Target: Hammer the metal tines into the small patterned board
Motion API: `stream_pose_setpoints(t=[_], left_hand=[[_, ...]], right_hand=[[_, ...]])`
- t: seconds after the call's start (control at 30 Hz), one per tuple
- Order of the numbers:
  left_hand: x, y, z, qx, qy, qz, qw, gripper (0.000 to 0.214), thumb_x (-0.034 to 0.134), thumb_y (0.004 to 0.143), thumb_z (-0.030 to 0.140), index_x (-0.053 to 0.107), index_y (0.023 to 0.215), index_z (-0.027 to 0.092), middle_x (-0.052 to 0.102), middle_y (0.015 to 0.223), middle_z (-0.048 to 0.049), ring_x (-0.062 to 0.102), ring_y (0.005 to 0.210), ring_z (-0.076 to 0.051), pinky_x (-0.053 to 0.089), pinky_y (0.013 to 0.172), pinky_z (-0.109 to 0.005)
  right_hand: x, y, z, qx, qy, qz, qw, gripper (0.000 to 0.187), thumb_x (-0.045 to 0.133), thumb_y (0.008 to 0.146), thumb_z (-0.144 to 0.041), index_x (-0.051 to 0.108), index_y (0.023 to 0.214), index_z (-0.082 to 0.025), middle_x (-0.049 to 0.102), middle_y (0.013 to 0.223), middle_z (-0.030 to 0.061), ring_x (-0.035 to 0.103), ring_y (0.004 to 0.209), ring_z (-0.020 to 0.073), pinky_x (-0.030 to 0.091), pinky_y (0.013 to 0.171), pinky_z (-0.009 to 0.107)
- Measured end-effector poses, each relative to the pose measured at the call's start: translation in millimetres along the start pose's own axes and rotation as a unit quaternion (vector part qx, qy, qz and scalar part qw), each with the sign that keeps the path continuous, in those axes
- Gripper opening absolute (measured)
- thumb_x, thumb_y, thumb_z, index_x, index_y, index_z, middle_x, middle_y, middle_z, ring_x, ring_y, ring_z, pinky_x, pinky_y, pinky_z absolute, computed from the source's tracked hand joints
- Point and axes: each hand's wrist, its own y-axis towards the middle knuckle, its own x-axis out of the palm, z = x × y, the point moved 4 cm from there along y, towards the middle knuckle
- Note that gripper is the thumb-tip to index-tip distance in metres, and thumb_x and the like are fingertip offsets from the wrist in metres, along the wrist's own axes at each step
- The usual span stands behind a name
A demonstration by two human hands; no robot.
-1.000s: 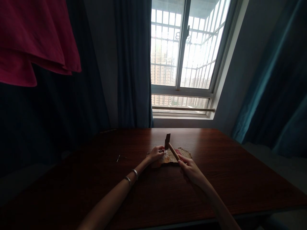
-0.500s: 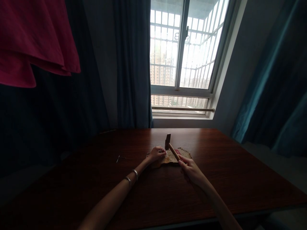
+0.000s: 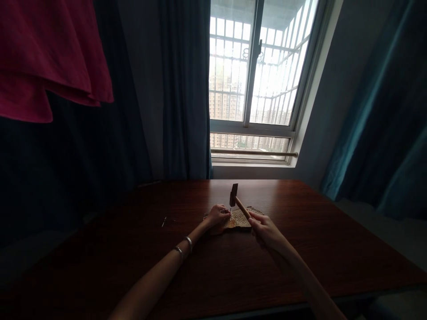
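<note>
Head view: gripping a wooden-handled, dark metal hammer [image 3: 240,205] in the right hand [image 3: 265,227], just above a slim dark pin [image 3: 230,210]; pinching that in the left hand [image 3: 217,215], over an irregular tan speckled board [image 3: 240,220], lying between near and far edges of the reddish-brown wooden tabletop [image 3: 213,271].

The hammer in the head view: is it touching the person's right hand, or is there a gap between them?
Touching. The head view shows the right hand closed around the wooden handle of the hammer.
</note>
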Motion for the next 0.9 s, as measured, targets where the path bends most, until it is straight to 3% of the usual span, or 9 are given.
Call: stream_pose_setpoints(t=[0.13, 0.33, 0.5, 0.67, 0.9], left_hand=[[0.0, 1, -2, 0.007, 0.01, 0.013, 1.0, 0.03, 0.067, 0.067, 0.043, 0.071, 0.071, 0.014, 0.064, 0.077, -0.0038, 0.059, 0.069, -0.016, 0.043, 0.062, -0.024], [0.6, 0, -2, 0.002, 0.006, 0.009, 1.0, 0.029, 0.068, 0.066, 0.044, 0.072, 0.07, 0.015, 0.065, 0.077, -0.0042, 0.059, 0.07, -0.016, 0.043, 0.061, -0.025], [-0.4, 0, 0, 0.003, 0.006, 0.01, 1.0, 0.027, 0.068, 0.066, 0.041, 0.072, 0.07, 0.015, 0.065, 0.078, -0.0044, 0.059, 0.069, -0.016, 0.043, 0.062, -0.024], [0.3, -1, 2, 0.013, -0.008, -0.003, 1.0, 0.026, 0.066, 0.068, 0.04, 0.073, 0.072, 0.015, 0.065, 0.08, -0.0047, 0.059, 0.07, -0.016, 0.044, 0.062, -0.025], [-0.3, -1, 4, 0.01, 0.0, 0.001, 1.0, 0.025, 0.067, 0.068, 0.04, 0.072, 0.07, 0.015, 0.065, 0.079, -0.0046, 0.06, 0.069, -0.016, 0.044, 0.062, -0.024]], right_hand=[[1, 0, -4, -0.035, 0.02, 0.01, 0.999, 0.06, 0.046, 0.081, -0.047, 0.045, 0.132, -0.016, 0.039, 0.048, -0.0094, 0.033, 0.029, 0.0052, 0.028, 0.027, 0.016], [3, 0, 5, 0.012, 0.009, 0.005, 1.0, 0.061, 0.048, 0.08, -0.044, 0.045, 0.133, -0.014, 0.041, 0.049, -0.0081, 0.034, 0.029, 0.0055, 0.028, 0.027, 0.017], [1, -2, -3, -0.026, 0.029, 0.018, 0.999, 0.06, 0.048, 0.08, -0.046, 0.046, 0.132, -0.017, 0.041, 0.051, -0.0084, 0.034, 0.029, 0.005, 0.027, 0.026, 0.016], [3, 0, 9, 0.011, 0.018, -0.005, 1.0, 0.063, 0.05, 0.079, -0.046, 0.044, 0.134, -0.016, 0.042, 0.049, -0.0079, 0.034, 0.029, 0.0053, 0.027, 0.027, 0.016], [2, 1, 8, -0.008, 0.024, 0.011, 1.0, 0.064, 0.049, 0.079, -0.048, 0.043, 0.135, -0.018, 0.043, 0.051, -0.0077, 0.033, 0.03, 0.005, 0.028, 0.028, 0.017]])
